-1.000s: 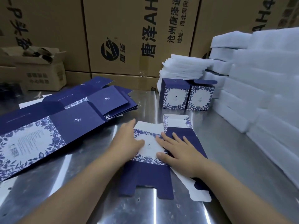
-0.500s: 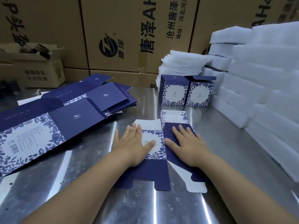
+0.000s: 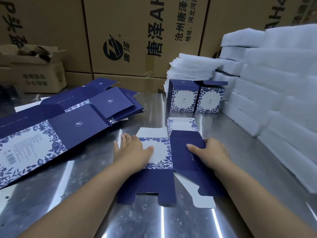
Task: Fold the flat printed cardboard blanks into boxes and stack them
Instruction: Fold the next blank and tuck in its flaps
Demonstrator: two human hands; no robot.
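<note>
A flat blue-and-white floral cardboard blank (image 3: 161, 152) lies on the steel table in front of me. My left hand (image 3: 133, 150) presses flat on its left edge, thumb on the white floral panel. My right hand (image 3: 211, 152) grips the right edge of the navy side panel (image 3: 185, 162), thumb on top and fingers curled round the edge. Two folded boxes (image 3: 195, 100) stand side by side behind the blank. A spread pile of flat blanks (image 3: 72, 121) lies to the left.
White foam blocks (image 3: 274, 93) are stacked high along the right side, with thinner foam sheets (image 3: 192, 67) behind the boxes. Large brown shipping cartons (image 3: 137, 35) form a wall at the back. A small open carton (image 3: 34, 73) sits at the far left.
My hands have slid apart from the middle of the blank to its two outer edges. My right hand has curled round the navy panel's right edge.
</note>
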